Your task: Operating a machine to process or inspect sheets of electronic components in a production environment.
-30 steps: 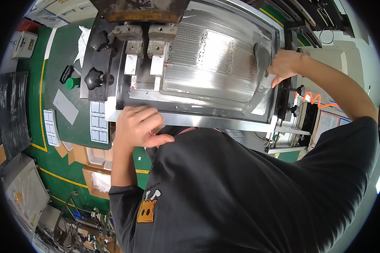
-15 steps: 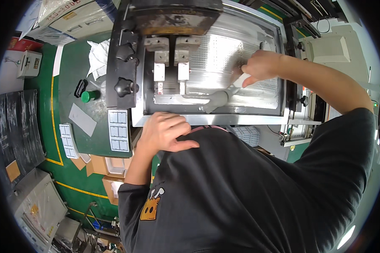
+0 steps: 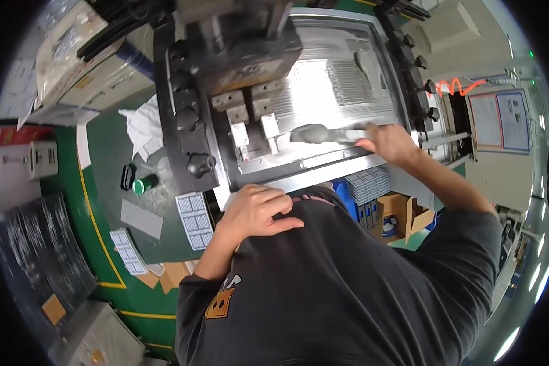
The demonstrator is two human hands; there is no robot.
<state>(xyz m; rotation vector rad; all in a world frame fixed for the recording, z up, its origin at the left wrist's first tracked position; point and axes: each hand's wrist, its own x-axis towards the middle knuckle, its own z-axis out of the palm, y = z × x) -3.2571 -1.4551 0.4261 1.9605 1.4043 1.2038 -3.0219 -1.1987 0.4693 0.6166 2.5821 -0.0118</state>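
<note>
My right hand (image 3: 391, 145) is closed round the pale handle of a spatula (image 3: 313, 133), whose blade is coated in grey paste. The blade points left, low over the near part of a screen-printing frame (image 3: 323, 175). Streaky grey paste covers the shiny mesh (image 3: 308, 85) inside the silver frame. At the frame's near left corner, my left hand (image 3: 259, 210) holds nothing visible; its fingers are loosely curled and its thumb sticks out apart from them. Just left of the spatula blade, two metal brackets (image 3: 268, 125) hang from a dark press head (image 3: 241, 58) over the mesh.
Black star knobs (image 3: 199, 165) line the clamp bars on both sides. On the green table at left are a white cloth (image 3: 143, 131), a green-lidded jar (image 3: 144, 184), a grey card (image 3: 141, 218) and printed sheets (image 3: 194, 219). Stacked grey trays (image 3: 368, 184) and an open carton (image 3: 396, 215) stand below right.
My right hand has come nearer to me with the spatula, whose blade now points left instead of toward me. My left hand keeps its pose. The whole view has tilted and shifted.
</note>
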